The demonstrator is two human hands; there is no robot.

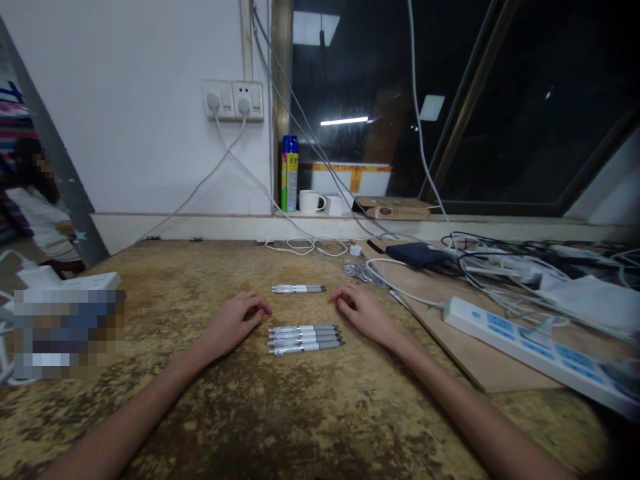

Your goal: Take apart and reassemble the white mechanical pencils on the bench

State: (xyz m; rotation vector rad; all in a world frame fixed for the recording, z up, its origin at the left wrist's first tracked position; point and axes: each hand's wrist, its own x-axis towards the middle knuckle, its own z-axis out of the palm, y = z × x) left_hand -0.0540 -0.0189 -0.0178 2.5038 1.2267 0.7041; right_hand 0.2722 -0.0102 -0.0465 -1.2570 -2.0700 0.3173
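Several white and grey click pens (305, 340) lie side by side on the worn wooden table (240, 413), between my forearms. Farther back rests a smaller group of similar pens (299, 289); their exact number is hard to make out. My left hand (235, 325) rests on the table left of the pens, its fingers loosely bent and the thumb apart from them, holding nothing. On the other side, my right hand (367, 312) lies with bent fingers close to the right end of the far pens, also holding nothing. Neither hand visibly touches a pen.
At right, a power strip (530, 347) and tangled cables lie on a brown board (425, 313). A spray can (289, 175), a white mug (311, 201) and a cardboard box (395, 208) stand on the windowsill. Another person (40, 207) is at far left.
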